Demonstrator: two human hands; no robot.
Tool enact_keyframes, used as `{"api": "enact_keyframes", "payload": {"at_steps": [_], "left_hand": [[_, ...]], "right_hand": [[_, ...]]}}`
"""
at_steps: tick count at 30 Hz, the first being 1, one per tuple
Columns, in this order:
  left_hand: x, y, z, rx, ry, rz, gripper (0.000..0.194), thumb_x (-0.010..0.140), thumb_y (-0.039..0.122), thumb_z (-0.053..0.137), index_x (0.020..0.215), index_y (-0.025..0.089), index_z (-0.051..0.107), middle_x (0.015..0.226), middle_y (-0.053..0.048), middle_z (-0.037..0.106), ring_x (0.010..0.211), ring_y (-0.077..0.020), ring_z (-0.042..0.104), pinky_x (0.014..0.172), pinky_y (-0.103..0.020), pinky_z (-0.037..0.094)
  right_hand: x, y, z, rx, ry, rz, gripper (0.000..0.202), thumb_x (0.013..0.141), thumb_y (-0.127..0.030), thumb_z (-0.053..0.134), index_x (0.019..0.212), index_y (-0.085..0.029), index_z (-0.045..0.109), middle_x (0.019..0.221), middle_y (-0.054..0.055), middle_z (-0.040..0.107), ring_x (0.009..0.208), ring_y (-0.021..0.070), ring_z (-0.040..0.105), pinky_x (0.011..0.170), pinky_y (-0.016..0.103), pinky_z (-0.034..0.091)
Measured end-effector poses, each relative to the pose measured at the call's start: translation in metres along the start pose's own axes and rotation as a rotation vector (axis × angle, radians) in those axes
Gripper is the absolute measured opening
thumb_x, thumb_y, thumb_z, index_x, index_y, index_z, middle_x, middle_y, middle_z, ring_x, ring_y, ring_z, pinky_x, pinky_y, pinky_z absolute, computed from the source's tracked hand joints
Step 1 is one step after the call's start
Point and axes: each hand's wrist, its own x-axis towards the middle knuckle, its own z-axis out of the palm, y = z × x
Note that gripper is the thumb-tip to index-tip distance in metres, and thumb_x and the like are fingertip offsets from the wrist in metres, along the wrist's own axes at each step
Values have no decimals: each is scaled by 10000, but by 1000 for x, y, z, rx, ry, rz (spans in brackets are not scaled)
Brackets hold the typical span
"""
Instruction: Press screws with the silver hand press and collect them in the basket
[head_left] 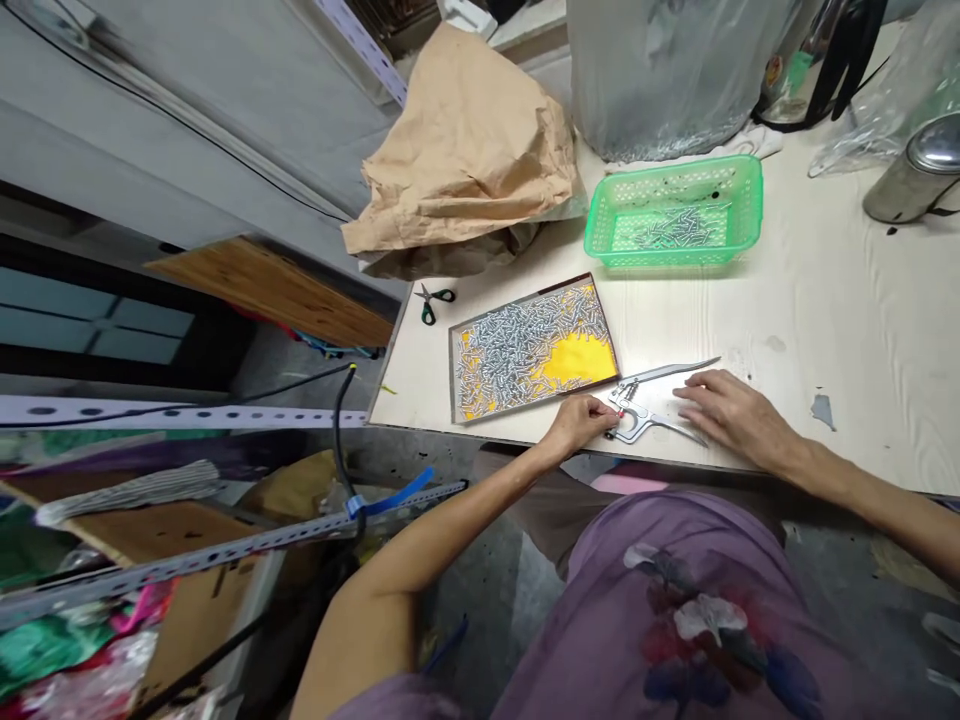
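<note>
Hand pliers [637, 418] with silver metal handles lie at the table's front edge, their handles spread to the right. My left hand [579, 426] is closed in a pinch at the head of the pliers, by a small red spot; what its fingertips hold is too small to make out. Beside the handle ends, my right hand [742, 415] is open, fingers apart and reaching over the gap between the handles. Just behind my left hand is a shallow tray [577, 358] with a yellow bottom, covered mostly by many small silver metal pins [510, 345].
A green plastic basket [675, 258] holding more pins stands behind. Small scissors [430, 303] lie left of the tray, near a crumpled brown paper bag [472, 140]. A large plastic bag [667, 80] and a metal flask [911, 175] stand farther back. Metal shelving [247, 550] is at the left.
</note>
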Motion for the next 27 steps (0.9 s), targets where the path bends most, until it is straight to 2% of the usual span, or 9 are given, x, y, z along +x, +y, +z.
{"api": "enact_keyframes", "payload": {"at_steps": [3, 5, 8, 11, 15, 20, 24, 27], "left_hand": [[3, 3, -2, 60, -45, -17, 171, 663, 269, 688, 628, 103, 706, 507, 27, 566, 488, -73, 422, 479, -194, 274], [3, 4, -3, 93, -100, -52, 167, 647, 261, 690, 581, 108, 680, 457, 47, 505, 454, -63, 377, 462, -198, 248], [-1, 5, -2, 113, -140, -102, 182, 635, 268, 697, 547, 115, 652, 419, 67, 432, 433, -53, 335, 455, -196, 235], [-6, 1, 0, 95, -116, -125, 177, 630, 281, 697, 584, 113, 667, 450, 57, 470, 460, -58, 372, 469, -187, 271], [-8, -8, 2, 81, -104, -132, 248, 622, 352, 702, 653, 106, 703, 490, 45, 505, 481, -63, 392, 472, -183, 292], [-7, -16, 3, 81, -119, -136, 335, 618, 438, 698, 638, 104, 696, 479, 39, 481, 479, -70, 390, 457, -184, 289], [-9, -15, 4, 78, -96, -138, 357, 643, 466, 695, 638, 110, 682, 475, 39, 473, 474, -79, 405, 459, -194, 317], [-12, -14, 4, 74, -87, -139, 345, 684, 458, 690, 648, 116, 664, 492, 38, 492, 474, -89, 443, 472, -203, 350]], "right_hand": [[-3, 8, 2, -93, -13, 18, 390, 952, -368, 474, 1287, -189, 561, 1252, 171, 588, 1093, 297, 550, 885, 459, 480], [0, 16, 2, -197, -60, 43, 609, 880, -513, 566, 1360, -148, 489, 1379, 230, 494, 1173, 365, 498, 913, 517, 445], [1, 22, 7, -295, -163, 60, 965, 722, -714, 636, 1424, -97, 397, 1439, 294, 407, 1257, 442, 423, 951, 581, 387], [-4, 17, 15, -310, -229, 41, 1082, 650, -771, 650, 1453, -108, 353, 1445, 290, 406, 1294, 453, 389, 997, 616, 322], [-10, 5, 19, -307, -213, 70, 990, 702, -661, 674, 1463, -129, 332, 1418, 252, 454, 1288, 427, 396, 1023, 616, 285], [-11, -1, 18, -317, -174, 67, 808, 818, -553, 574, 1460, -136, 317, 1341, 220, 529, 1199, 396, 453, 990, 586, 310], [-13, -3, 17, -337, -177, 58, 741, 834, -491, 573, 1421, -95, 356, 1290, 223, 555, 1137, 384, 473, 968, 554, 309], [-13, -6, 15, -329, -184, 57, 683, 838, -439, 586, 1401, -110, 385, 1228, 193, 592, 1062, 356, 500, 941, 512, 318]]}}
